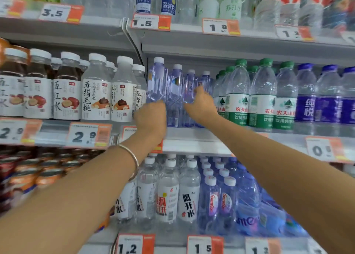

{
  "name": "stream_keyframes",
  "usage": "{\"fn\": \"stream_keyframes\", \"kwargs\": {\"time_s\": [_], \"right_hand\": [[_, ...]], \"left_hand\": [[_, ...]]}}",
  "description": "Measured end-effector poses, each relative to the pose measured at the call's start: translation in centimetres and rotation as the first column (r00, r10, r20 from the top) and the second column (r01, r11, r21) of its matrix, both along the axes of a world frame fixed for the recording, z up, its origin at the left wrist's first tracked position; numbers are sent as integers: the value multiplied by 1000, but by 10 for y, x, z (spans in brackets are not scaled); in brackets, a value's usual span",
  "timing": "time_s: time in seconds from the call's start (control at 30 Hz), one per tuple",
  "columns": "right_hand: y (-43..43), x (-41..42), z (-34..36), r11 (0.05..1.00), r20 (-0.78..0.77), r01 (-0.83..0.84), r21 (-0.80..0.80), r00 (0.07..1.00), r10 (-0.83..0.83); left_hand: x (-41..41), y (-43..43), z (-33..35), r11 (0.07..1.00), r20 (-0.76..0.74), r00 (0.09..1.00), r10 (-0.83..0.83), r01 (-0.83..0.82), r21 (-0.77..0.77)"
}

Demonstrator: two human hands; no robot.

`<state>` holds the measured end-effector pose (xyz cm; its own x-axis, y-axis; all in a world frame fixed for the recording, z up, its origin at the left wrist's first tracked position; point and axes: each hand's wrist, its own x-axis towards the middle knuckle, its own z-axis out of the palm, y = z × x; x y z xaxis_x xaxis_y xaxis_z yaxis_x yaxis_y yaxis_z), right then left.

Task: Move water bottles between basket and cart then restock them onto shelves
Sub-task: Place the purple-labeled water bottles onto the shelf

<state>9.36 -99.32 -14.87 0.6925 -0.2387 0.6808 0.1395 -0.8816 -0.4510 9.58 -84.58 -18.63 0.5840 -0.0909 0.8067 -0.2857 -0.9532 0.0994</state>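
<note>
Fingers [158, 105] of my left hand [150, 119] are curled under the base of a clear lilac-tinted plastic water bottle with a white cap [156, 80], holding it raised and tilted at the left end of its slot on the middle shelf [192, 144]. My right hand [201, 104] is in against the row of matching bottles [175, 92] just beside it; whether those fingers clamp one or only steady it, I cannot tell. Green-labelled bottles [238, 100] stand to the right, white-labelled drink bottles [96, 96] to the left. I judge restocking well under way: several bottles stand shelved, and this one is not yet seated. Basket and cart are out of view.
</note>
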Motion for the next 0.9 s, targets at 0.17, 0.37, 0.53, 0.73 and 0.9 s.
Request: {"fn": "stream_keyframes", "kwargs": {"time_s": [0.17, 0.37, 0.53, 0.73, 0.9], "right_hand": [[-7, -57, -44, 996, 225, -78, -41, 971, 85], [-18, -113, -144, 989, 281, -137, -48, 949, 145], [-31, -146, -248, 993, 88, -119, 24, 989, 116], [-45, -183, -377, 994, -256, -38, 107, 964, 64], [-53, -214, -474, 942, -519, 59, 332, 845, 130]], "left_hand": [[-50, -23, -31, 998, 191, 980, -60, 62, -7], [-97, -52, -139, 970, -131, 969, -207, 186, -156], [-126, -77, -248, 969, -471, 849, -239, 180, -167], [-164, -94, -360, 975, -737, 638, -223, 140, -174], [-191, -94, -446, 987, -886, 436, -159, 106, -125]]}}
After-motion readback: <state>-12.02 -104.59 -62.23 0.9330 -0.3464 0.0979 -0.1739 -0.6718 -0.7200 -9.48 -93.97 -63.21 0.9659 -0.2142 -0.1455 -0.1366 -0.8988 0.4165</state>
